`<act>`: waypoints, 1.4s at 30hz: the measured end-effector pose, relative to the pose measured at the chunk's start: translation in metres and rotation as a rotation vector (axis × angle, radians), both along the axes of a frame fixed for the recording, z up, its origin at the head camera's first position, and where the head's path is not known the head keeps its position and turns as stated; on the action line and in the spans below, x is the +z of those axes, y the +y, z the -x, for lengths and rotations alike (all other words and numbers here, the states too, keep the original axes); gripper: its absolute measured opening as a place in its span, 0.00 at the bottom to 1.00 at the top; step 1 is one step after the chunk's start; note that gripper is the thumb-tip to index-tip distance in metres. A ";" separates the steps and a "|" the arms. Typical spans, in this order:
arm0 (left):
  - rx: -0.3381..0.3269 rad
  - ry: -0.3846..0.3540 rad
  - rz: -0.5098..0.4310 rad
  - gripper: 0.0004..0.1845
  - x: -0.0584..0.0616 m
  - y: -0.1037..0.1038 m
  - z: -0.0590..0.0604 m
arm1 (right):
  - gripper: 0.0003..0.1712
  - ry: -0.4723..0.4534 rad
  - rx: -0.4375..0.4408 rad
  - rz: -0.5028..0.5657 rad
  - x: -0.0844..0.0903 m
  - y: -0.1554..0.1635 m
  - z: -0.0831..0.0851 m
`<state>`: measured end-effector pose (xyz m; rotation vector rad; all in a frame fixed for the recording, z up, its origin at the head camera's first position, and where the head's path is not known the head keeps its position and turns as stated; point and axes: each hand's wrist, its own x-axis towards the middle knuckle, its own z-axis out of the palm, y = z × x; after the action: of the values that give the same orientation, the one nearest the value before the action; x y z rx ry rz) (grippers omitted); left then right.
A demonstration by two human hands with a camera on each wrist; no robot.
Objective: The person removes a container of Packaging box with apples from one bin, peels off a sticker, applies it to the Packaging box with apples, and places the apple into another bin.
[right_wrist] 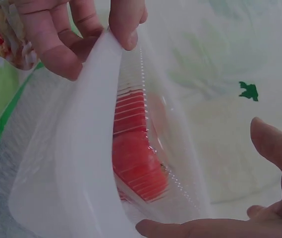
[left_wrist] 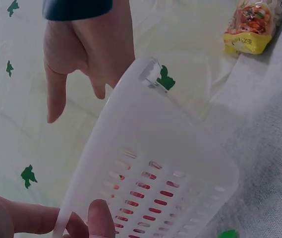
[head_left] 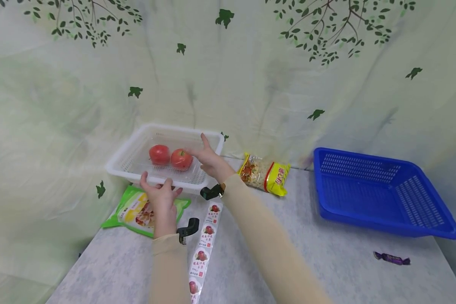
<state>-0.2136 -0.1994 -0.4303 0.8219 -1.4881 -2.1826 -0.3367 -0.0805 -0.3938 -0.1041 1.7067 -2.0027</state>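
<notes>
A white plastic basket (head_left: pixel 123 172) with slotted walls stands at the back left of the table in the head view. Two red apples (head_left: pixel 170 157) lie inside it in clear plastic packaging. My left hand (head_left: pixel 162 204) grips the basket's front rim, with thumb and fingers on either side of the wall in the right wrist view. Over the basket's right end hovers my right hand (head_left: pixel 211 164), thumb and fingers spread and holding nothing. Whether a right fingertip touches the packaging, I cannot tell. The left wrist view shows the basket's slotted side (left_wrist: pixel 150 119) close up.
Partly under the basket's front lies a green food bag (head_left: pixel 131 211). A strip of apple stickers (head_left: pixel 201 255) runs toward the table's front. To the right are a yellow snack bag (head_left: pixel 264 174), a blue basket (head_left: pixel 365 223) and a purple-wrapped candy (head_left: pixel 392 258). A printed curtain (head_left: pixel 251 84) hangs behind.
</notes>
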 end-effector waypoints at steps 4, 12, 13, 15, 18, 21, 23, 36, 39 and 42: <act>0.015 -0.005 0.003 0.47 0.001 0.001 0.002 | 0.59 -0.036 -0.005 0.011 -0.007 -0.006 0.001; 0.036 -0.036 0.042 0.46 -0.004 -0.003 -0.001 | 0.55 -0.067 0.049 -0.042 -0.012 -0.018 -0.001; 0.037 -0.040 0.049 0.46 -0.004 -0.003 -0.002 | 0.54 -0.062 0.062 -0.063 -0.013 -0.019 -0.002; 0.039 -0.050 0.062 0.46 -0.006 -0.005 -0.002 | 0.54 -0.054 0.074 -0.102 -0.013 -0.022 -0.003; 0.040 -0.053 0.075 0.47 -0.006 -0.005 -0.001 | 0.53 -0.030 0.070 -0.136 -0.014 -0.024 -0.004; 0.037 -0.053 0.073 0.47 -0.005 -0.004 0.000 | 0.52 -0.009 0.038 -0.148 -0.015 -0.026 -0.005; 0.037 -0.045 0.070 0.47 -0.004 -0.003 0.001 | 0.52 0.011 0.022 -0.167 -0.016 -0.028 -0.005; 0.033 -0.029 0.082 0.47 -0.003 0.001 0.003 | 0.55 0.026 -0.033 -0.193 -0.018 -0.034 -0.006; 0.039 -0.025 0.085 0.46 -0.003 0.001 0.003 | 0.52 0.026 -0.049 -0.205 -0.021 -0.037 -0.002; 0.045 -0.019 0.084 0.46 -0.003 0.001 0.004 | 0.48 0.027 -0.069 -0.245 -0.024 -0.041 0.003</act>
<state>-0.2172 -0.1983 -0.4338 0.8426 -1.5438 -2.0706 -0.3397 -0.1211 -0.4182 0.0122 1.9828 -1.8297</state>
